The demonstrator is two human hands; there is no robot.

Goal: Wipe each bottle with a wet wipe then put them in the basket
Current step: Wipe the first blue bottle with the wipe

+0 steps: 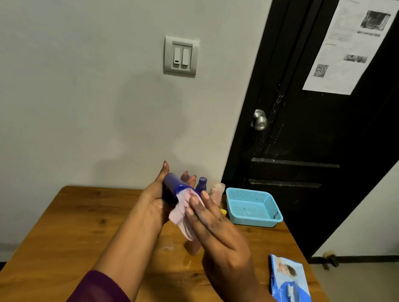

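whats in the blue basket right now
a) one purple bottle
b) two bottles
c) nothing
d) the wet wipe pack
c) The blue basket shows only its bare mesh floor; the left hand holds a blue bottle that the right hand is wiping with a wet wipe, and the other bottles stand on the table beside the basket.

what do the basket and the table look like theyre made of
The basket looks like moulded plastic: uniform light blue, with fine mesh walls and floor and a solid smooth rim. The table looks like wood or a wood-look laminate: brown grain and dark knots, with a slight sheen; which of the two cannot be told.
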